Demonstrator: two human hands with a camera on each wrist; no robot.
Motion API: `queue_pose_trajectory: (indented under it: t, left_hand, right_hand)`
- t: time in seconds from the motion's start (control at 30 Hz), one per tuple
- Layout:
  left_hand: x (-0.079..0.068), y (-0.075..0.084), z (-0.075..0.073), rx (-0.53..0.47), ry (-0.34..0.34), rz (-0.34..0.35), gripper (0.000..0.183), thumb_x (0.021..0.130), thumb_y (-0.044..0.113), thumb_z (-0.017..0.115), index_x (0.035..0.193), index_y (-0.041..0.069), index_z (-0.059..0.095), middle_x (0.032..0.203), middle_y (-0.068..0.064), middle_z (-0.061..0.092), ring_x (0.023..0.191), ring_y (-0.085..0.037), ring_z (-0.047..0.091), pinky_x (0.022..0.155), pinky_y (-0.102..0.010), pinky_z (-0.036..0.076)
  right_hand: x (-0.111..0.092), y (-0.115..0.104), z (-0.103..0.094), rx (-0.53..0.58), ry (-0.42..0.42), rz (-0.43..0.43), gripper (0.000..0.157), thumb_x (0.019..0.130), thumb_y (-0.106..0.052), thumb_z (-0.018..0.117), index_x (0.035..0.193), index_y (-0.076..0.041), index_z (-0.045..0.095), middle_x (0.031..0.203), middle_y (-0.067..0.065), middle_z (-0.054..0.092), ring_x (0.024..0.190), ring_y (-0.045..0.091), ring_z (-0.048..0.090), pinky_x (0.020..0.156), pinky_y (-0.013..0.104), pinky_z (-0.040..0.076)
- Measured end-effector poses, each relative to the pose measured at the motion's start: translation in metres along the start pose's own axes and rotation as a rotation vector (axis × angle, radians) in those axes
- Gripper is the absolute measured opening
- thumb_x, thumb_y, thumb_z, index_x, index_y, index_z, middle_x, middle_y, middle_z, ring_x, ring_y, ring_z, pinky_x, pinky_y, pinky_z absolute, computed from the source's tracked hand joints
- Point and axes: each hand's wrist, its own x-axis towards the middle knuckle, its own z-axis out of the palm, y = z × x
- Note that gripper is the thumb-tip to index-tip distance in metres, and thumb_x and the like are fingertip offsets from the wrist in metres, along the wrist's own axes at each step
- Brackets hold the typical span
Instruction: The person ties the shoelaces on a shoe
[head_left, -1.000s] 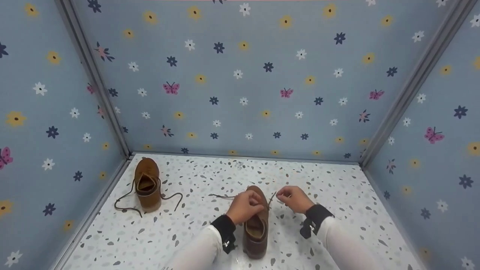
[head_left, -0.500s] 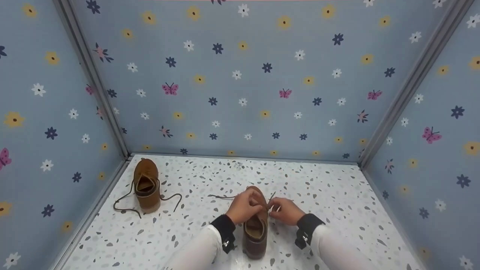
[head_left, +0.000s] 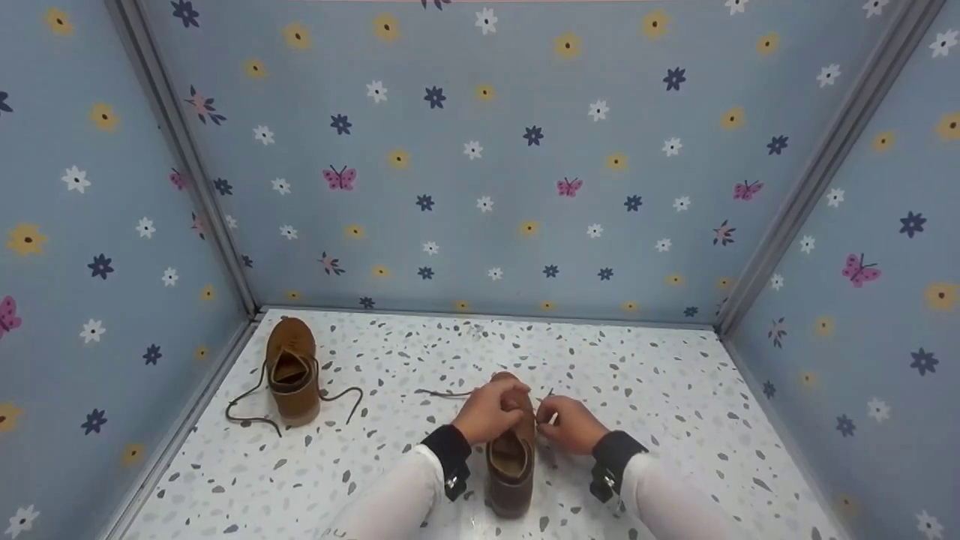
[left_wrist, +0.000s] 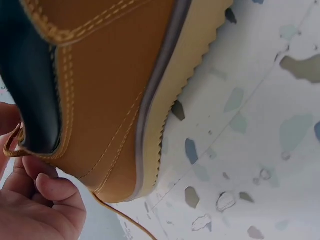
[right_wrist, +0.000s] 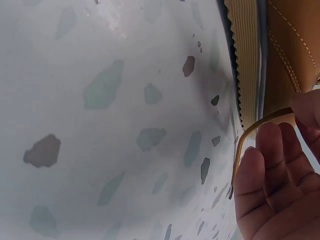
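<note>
A brown lace-up shoe (head_left: 510, 487) stands upright on the floor, toe pointing away. My left hand (head_left: 489, 411) is over its lacing area from the left, fingers curled. The left wrist view shows the left fingers (left_wrist: 55, 192) around a small loop of brown shoelace (left_wrist: 12, 147) beside the shoe's opening. On the shoe's right side, my right hand (head_left: 571, 425) pinches the shoelace between thumb and fingers. The shoelace's free end (right_wrist: 240, 155) hangs beyond those fingers in the right wrist view. Another lace end (head_left: 444, 393) trails over the floor to the left.
A second brown shoe (head_left: 293, 375) stands at the back left, its laces (head_left: 341, 394) spread loose on both sides. Blue flower-patterned panels (head_left: 480, 150) rise at the back, left and right of the speckled white floor (head_left: 637, 360).
My right hand has moved left and slightly nearer, up to the shoe's right side, with the shoelace. The left hand stays almost where it was on the shoe.
</note>
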Motion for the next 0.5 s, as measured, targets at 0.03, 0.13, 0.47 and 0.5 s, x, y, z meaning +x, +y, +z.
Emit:
queue_pose_trajectory:
  t: [0.03,0.13,0.47,0.5]
  left_hand:
    - [0.001,0.001,-0.001,0.011,-0.013,0.010,0.043,0.091,0.006,0.071,0.132,0.017,0.070,0.103,-0.005,0.074,0.081,-0.010,0.062,0.071,-0.028,0.051]
    - [0.003,0.003,-0.004,0.034,-0.054,0.028,0.043,0.090,0.005,0.068,0.131,0.018,0.072,0.112,-0.006,0.075,0.086,-0.013,0.064,0.074,-0.030,0.053]
    - [0.010,0.007,-0.012,0.083,-0.148,0.035,0.036,0.089,0.000,0.067,0.123,0.011,0.075,0.119,-0.007,0.076,0.106,-0.022,0.070,0.091,-0.038,0.057]
    - [0.011,0.008,-0.013,0.089,-0.158,0.035,0.039,0.089,0.000,0.067,0.125,0.011,0.074,0.121,-0.008,0.075,0.105,-0.022,0.069,0.090,-0.038,0.057]
  right_hand:
    - [-0.001,0.000,-0.001,0.005,-0.001,0.005,0.011,0.091,-0.005,0.073,0.087,-0.013,0.066,0.092,-0.001,0.070,0.086,0.012,0.066,0.074,0.026,0.054]
    - [-0.003,-0.001,-0.001,0.010,-0.002,0.002,0.011,0.091,-0.005,0.073,0.088,-0.013,0.066,0.093,0.000,0.070,0.087,0.014,0.067,0.074,0.026,0.054]
    - [-0.008,-0.003,0.000,0.025,0.016,-0.003,0.010,0.090,-0.005,0.073,0.086,-0.011,0.066,0.092,0.001,0.070,0.083,0.009,0.064,0.072,0.024,0.053]
    - [-0.008,-0.003,0.000,0.029,0.012,-0.003,0.010,0.090,-0.004,0.073,0.087,-0.011,0.066,0.092,0.001,0.070,0.082,0.010,0.064,0.070,0.024,0.052]
